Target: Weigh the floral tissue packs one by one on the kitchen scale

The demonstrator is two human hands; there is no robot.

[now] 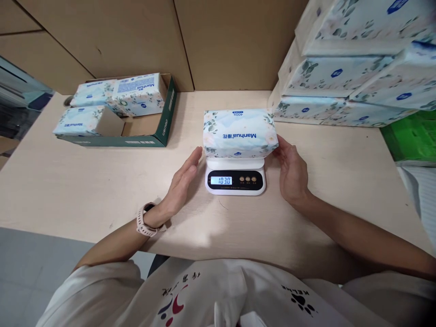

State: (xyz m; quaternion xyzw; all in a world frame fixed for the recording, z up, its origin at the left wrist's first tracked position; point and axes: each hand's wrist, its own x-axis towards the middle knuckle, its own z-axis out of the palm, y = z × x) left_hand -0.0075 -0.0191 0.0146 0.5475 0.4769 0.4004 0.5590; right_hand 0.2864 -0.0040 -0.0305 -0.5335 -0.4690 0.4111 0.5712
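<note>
A pack of tissues [240, 132] printed "Manhua" in blue rests on a small white digital scale [235, 185], whose lit display reads 103.0. My left hand [182, 184] is open beside the pack's left side, fingers stretched out and a small gap off it. At the pack's lower right corner is my right hand [293, 170], fingers extended and slightly curved; the fingertips seem to touch the pack and are partly hidden. Neither hand grips it. A pale watch strap [145, 222] circles my left wrist.
On the left, a green open carton [167, 119] holds three tissue packs [81, 121]. More packs [337, 75] are stacked at the back right. Tall brown cardboard [235, 45] stands along the table's rear edge. Something bright green [410, 141] lies beyond the right side.
</note>
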